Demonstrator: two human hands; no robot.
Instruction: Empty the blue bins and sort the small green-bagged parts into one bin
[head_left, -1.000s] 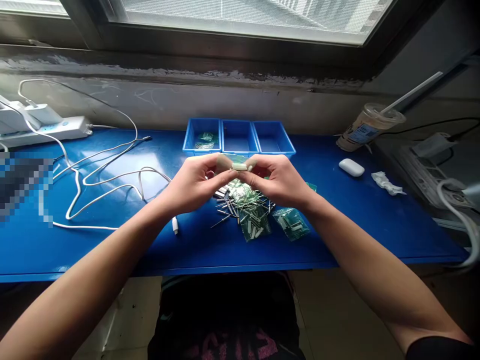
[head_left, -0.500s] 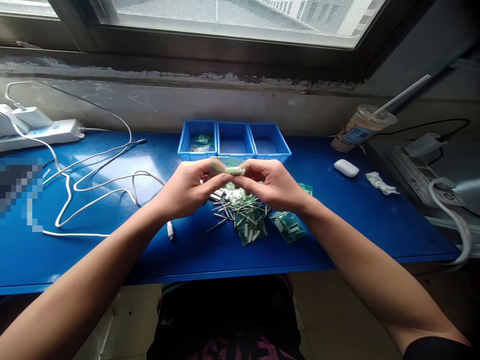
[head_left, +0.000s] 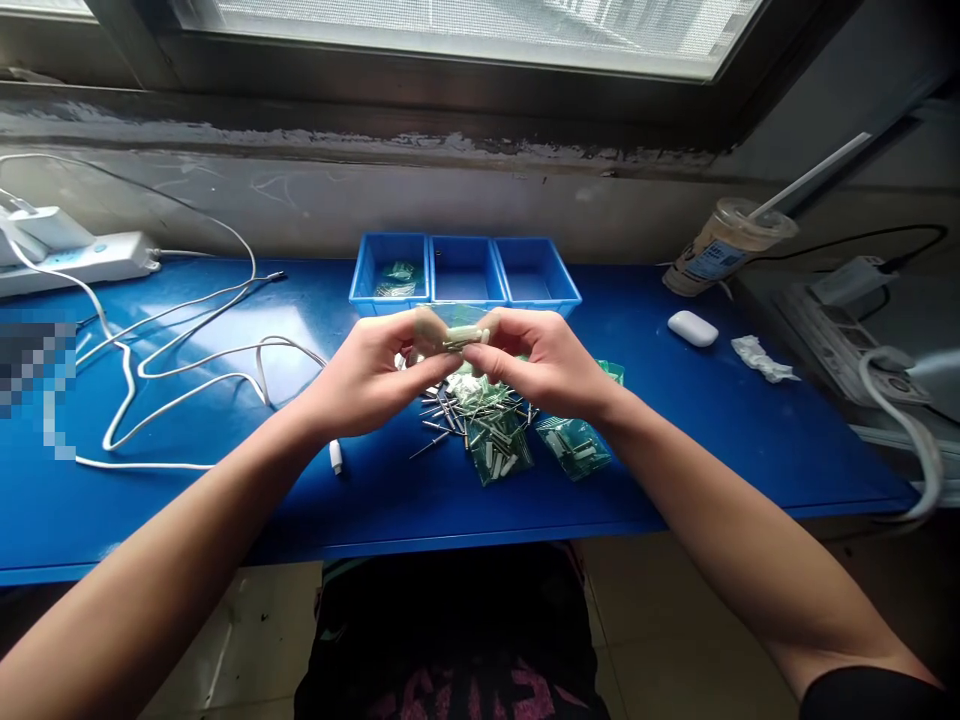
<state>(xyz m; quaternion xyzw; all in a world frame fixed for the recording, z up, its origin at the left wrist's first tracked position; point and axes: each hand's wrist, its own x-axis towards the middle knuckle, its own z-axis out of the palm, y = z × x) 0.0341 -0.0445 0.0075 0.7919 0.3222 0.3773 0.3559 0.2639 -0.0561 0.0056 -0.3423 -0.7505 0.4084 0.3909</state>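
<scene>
Over the blue table (head_left: 712,440), my left hand (head_left: 371,375) and my right hand (head_left: 536,360) meet, both pinched on a small clear plastic bag (head_left: 456,332) with a pale part inside it. Just beneath the hands lies a heap of small metal pins (head_left: 454,415), mixed with several green-tinted bags of parts (head_left: 504,450). Another such bag (head_left: 576,447) rests right of the heap. Behind the hands stand three joined blue bins (head_left: 463,272); the left one holds a few bags, the other two look bare.
White cables (head_left: 187,360) loop across the left of the table, and a white power strip (head_left: 82,258) sits at the far left. At the right are a white earbud case (head_left: 692,328), crumpled paper (head_left: 759,358) and a plastic cup with a straw (head_left: 724,248).
My hands stay together on the small bag, working it slightly; the view has drifted a little right and down. Nothing on the table has moved.
</scene>
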